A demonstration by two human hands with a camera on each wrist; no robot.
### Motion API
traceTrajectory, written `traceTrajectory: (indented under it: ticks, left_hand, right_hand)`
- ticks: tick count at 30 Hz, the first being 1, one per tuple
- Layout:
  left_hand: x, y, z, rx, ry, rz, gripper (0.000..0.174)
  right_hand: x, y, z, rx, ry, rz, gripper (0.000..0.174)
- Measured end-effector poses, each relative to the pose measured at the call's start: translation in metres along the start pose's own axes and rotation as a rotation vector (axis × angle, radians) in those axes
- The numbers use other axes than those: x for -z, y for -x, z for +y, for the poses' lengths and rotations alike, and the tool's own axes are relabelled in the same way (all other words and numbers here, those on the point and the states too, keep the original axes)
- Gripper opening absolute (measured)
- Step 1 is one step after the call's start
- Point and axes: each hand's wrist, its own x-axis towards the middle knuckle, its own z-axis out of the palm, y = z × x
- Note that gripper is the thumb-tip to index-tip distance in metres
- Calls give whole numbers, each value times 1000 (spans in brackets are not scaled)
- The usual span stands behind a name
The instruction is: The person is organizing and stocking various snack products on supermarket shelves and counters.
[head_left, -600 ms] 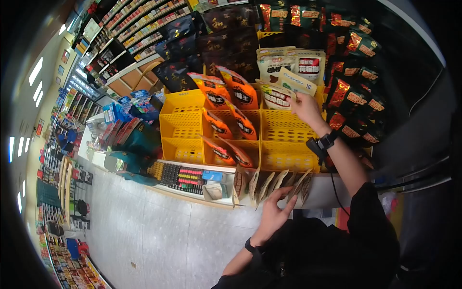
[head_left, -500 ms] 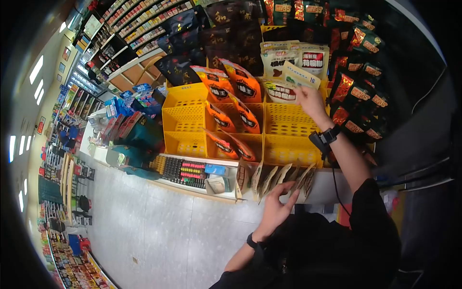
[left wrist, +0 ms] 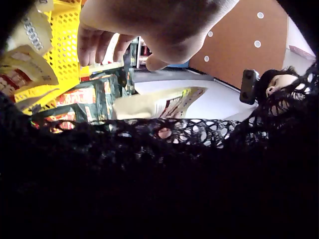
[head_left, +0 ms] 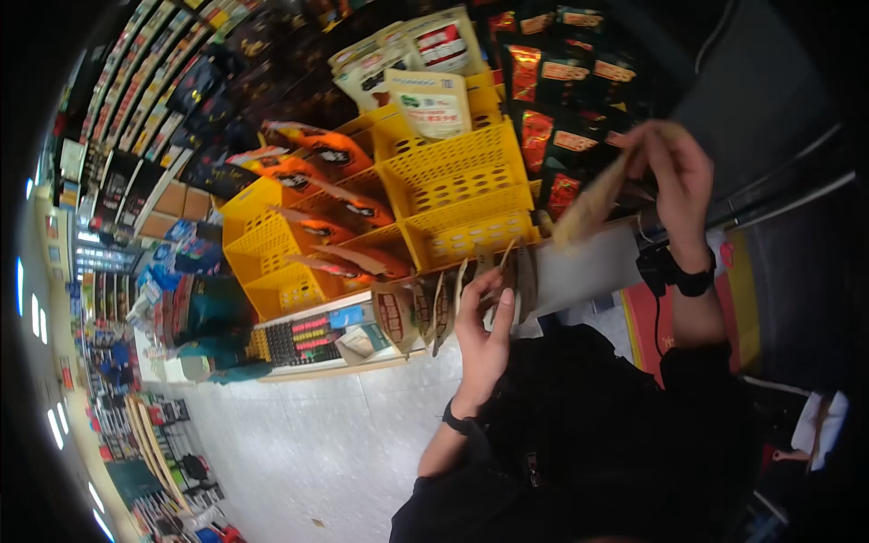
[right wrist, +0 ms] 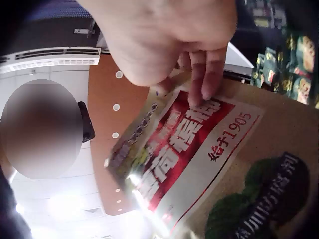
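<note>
The right hand (head_left: 677,172) pinches a beige paper pouch (right wrist: 234,164) by its edge. Its red-and-white label bears Chinese characters and the figure "1905", beside a dark green print. The left hand (head_left: 484,333) grips a fan of similar brown paper pouches (head_left: 425,308) below the yellow perforated plastic bins (head_left: 466,172). Half a second ago the right hand was up at the top bin; now it holds the pouch off to the right, clear of the bins.

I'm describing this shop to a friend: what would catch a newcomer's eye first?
The stacked yellow perforated plastic baskets at centre, holding orange snack bags. At right, the right hand pinches a tan paper pouch with a red label, while the left hand touches a row of tan pouches below the baskets.
</note>
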Motion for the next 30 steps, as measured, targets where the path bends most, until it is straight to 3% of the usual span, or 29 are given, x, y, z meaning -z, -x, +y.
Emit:
traceTrajectory:
  ticks: [1,3,5,6,9,10,12,15,16,19,20,23,25,27,30]
  left_hand:
    - [-7,-1,4,5,2,-20,44]
    - [-14,-6,11,-23,-72,-261,57]
    - [-27,-6,9,-13,-71,-318,59]
    - [-31,-6,8,-7,-70,-359,60]
    - [-33,-10,-1,152,-166,-437,63]
    - [-33,-11,-9,262,-131,-462,69]
    - [-34,-15,-20,304,-189,-457,71]
    - [-36,-19,-20,359,-229,-446,75]
    - [-36,-20,-19,376,-216,-441,77]
    - [-36,-22,-26,413,-117,-419,77]
    - [-37,-23,-24,412,-115,-420,77]
    - [-34,-31,-16,332,-220,-434,73]
    - [-30,-43,-10,294,-165,-384,67]
    - [-19,-68,2,120,-349,-295,60]
    - [-5,-118,47,-132,-674,-180,53]
  right_hand:
    - [8,11,9,14,-81,-25,14]
    - [16,30,18,-108,-88,-185,10]
    - [15,39,27,-29,160,-436,8]
    - [7,52,41,-180,85,-453,5]
    - [-16,82,92,-288,-9,-568,11]
    - [-25,94,112,-290,-14,-556,11]
    - [-42,111,143,-299,-66,-568,25]
    - [-62,134,136,-346,-13,-408,41]
    - [-62,136,132,-499,-55,-437,49]
    - [-65,154,140,-400,133,-324,50]
    - [-60,159,139,-518,116,-362,51]
    - [-51,168,138,-660,63,-380,49]
    - [-45,172,141,-632,66,-370,50]
    - [-43,172,140,-767,-29,-295,49]
    - [-41,173,145,-725,-12,-285,44]
